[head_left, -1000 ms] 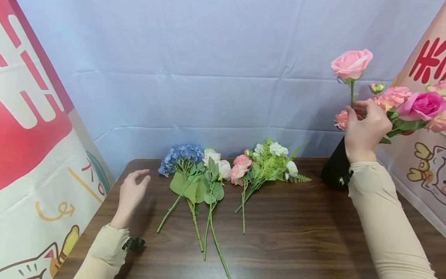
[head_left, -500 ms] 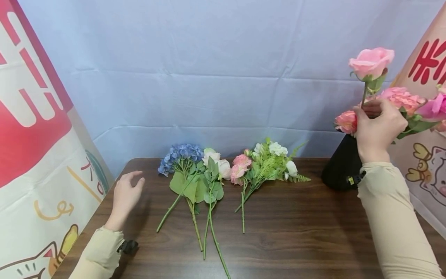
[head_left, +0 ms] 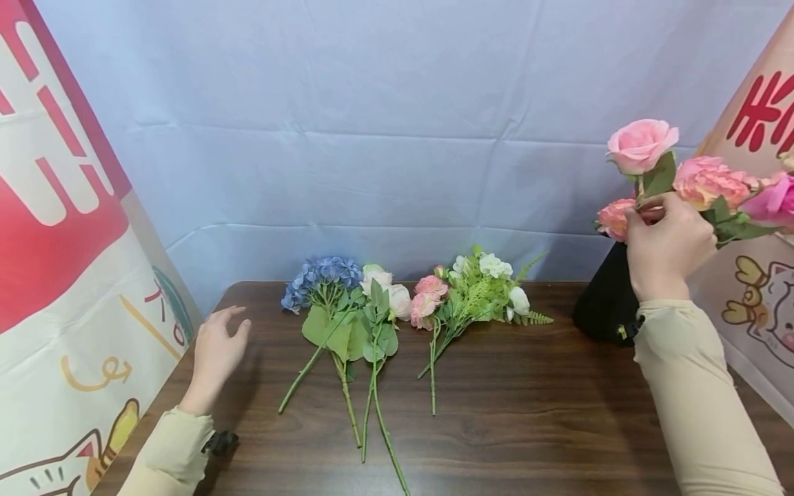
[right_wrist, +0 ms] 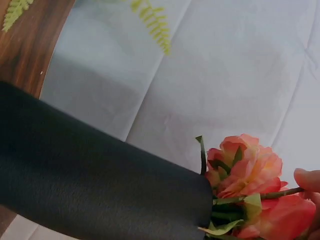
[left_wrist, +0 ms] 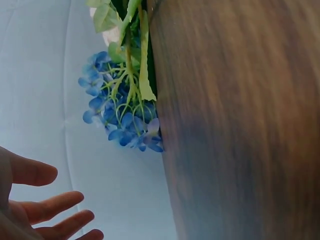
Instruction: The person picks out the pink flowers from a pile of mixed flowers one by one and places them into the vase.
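My right hand [head_left: 670,251] pinches the stem of a light pink rose [head_left: 642,146] above a tall black vase [head_left: 604,296]. In the right wrist view the thumb [right_wrist: 306,179] is on the stem [right_wrist: 280,194], which runs down into the vase mouth. Coral peonies [right_wrist: 250,165] crowd that mouth, and a magenta rose [head_left: 772,202] leans out to the right. My left hand [head_left: 217,351] hovers over the table's left side, its fingers relaxed and holding nothing. Closest to it lies a blue hydrangea [head_left: 322,279], also seen in the left wrist view [left_wrist: 120,105].
Several stems lie across the wooden table [head_left: 527,427]: cream roses [head_left: 399,301], pink blooms [head_left: 426,303] and a white-and-green spray [head_left: 480,286] with fern leaves. A pale blue cloth [head_left: 372,172] hangs behind the table, and printed banners [head_left: 56,275] flank it.
My right hand has shifted right and then lower, bringing the pink rose down toward the vase. The left hand has drifted slightly left and down. The flowers on the table stay put.
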Tool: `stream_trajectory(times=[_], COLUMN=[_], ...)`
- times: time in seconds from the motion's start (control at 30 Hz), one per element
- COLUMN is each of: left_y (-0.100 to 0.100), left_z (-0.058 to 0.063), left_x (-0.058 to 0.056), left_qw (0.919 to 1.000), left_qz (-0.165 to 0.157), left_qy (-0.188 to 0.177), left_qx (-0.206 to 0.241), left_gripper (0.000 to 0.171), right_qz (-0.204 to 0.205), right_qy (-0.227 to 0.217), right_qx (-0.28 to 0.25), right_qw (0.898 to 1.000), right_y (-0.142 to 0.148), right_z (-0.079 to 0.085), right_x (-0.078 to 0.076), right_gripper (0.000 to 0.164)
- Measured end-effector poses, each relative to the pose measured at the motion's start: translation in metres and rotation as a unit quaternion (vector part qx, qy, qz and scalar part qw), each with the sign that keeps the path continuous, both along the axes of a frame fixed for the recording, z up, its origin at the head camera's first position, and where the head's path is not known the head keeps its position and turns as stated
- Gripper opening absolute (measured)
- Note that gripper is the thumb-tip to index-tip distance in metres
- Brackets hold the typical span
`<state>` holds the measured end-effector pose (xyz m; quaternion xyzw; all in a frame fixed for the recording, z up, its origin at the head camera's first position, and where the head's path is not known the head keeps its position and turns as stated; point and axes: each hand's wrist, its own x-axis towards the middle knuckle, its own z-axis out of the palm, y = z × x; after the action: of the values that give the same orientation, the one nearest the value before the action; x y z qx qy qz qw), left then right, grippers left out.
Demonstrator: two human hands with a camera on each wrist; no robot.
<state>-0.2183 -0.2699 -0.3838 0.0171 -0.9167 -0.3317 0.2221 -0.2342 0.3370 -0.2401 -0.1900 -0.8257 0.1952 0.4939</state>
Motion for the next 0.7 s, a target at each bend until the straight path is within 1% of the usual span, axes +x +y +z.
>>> stream_trajectory(times=[0.23, 0.47, 0.53, 0.7], left_y=[-0.0031, -0.0022, -0.0025, -0.0031], left_z=[0.0013, 0.0026, 0.0027, 0.0016], left_x=[0.0025, 0.0033, 0.0034, 0.0031], left_qw=[0.9999, 1.0, 1.0, 1.0], left_qz=[0.006, 0.004, 0.003, 0.001], left_qy=[-0.012, 0.0, 0.001, 0.002], left_qx=[0.002, 0.004, 0.003, 0.003], left_gripper=[0.035, 0.034, 0.034, 0.034], right_qz=[-0.01, -0.025, -0.024, -0.006], right_qy=[-0.01, -0.041, -0.04, -0.028], right_qx=[0.007, 0.001, -0.001, -0.005], right_qw=[1.0, 0.999, 0.999, 1.0], right_y=[-0.003, -0.0041, -0.0042, -0.0042], right_z=[-0.0001, 0.0009, -0.0006, -0.0041], right_x=[0.0019, 0.0037, 0.0044, 0.0073], right_gripper=[0.031, 0.033, 0.032, 0.034])
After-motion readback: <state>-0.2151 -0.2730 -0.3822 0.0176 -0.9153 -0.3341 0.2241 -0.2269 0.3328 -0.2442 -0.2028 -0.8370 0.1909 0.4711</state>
